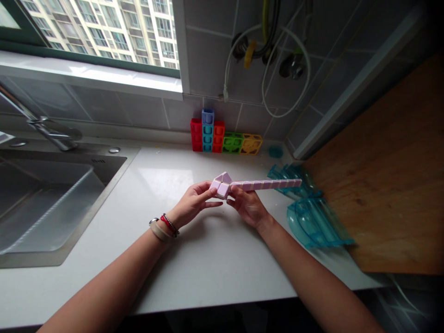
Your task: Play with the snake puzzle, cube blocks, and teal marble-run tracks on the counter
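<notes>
Twisting the snake (256, 185) over the worktop (208, 259)'s middle, my left hand (194, 201) pinches the folded end; right hand (248, 206) should steady the straight run.

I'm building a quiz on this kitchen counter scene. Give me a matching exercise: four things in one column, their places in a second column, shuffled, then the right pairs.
Things
1. pink twist puzzle
2. coloured blocks
3. sink
4. clear teal plastic pieces

Places
A. against the tiled wall at the back of the counter
B. sunk into the counter at far left, under the tap
C. held between the left hand and the right hand
D. lying at the counter's right, beside the wooden board

Pairs: 1-C, 2-A, 3-B, 4-D
</notes>
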Demonstrator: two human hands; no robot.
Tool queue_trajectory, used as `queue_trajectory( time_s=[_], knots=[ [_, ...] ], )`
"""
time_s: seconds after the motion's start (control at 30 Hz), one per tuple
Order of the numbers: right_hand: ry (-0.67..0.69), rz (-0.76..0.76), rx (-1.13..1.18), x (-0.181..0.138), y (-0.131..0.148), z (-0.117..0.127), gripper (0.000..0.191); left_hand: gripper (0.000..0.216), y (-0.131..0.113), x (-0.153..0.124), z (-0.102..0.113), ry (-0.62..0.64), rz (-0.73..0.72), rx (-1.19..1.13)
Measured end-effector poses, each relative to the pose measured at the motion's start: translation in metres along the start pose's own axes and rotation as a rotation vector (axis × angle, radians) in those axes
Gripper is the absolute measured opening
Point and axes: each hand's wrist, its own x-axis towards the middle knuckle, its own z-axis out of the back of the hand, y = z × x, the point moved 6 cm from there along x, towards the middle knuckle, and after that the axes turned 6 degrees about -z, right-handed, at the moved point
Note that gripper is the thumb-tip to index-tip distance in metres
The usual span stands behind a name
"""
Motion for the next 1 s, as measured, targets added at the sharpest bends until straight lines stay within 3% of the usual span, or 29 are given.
queue_trajectory(
  time_s=[0.2, 0.4, 0.6, 0.7, 0.83, 1.0],
  knots=[
    [-0.007, 0.001, -0.068, -0.001, 0.002, 0.0, 0.029, 0.036, 0.004, -0.001, -0.003, -0.007, 0.032, 0.024],
    [0.133, 0.099, -0.42, -0.007, 0.007, -0.021, 0.029, 0.044, 0.015, 0.002, 0.005, -0.104, 0.068, 0.009],
    [0.096, 0.125, -0.587, -0.009, 0.007, -0.021, 0.032, 0.041, 0.014, 0.004, 0.015, -0.158, 0.029, 0.051],
    [0.098, 0.132, -0.563, -0.008, 0.006, -0.019, 0.032, 0.041, 0.013, 0.004, 0.015, -0.137, 0.029, 0.032],
    [0.089, 0.107, -0.331, -0.006, 0.004, -0.016, 0.037, 0.033, 0.002, 0.004, 0.012, -0.142, -0.031, -0.008],
    [-0.04, 0.069, -0.168, -0.002, 0.003, -0.009, 0.038, 0.032, -0.013, 0.002, 0.007, -0.163, -0.126, -0.01]
  ],
)
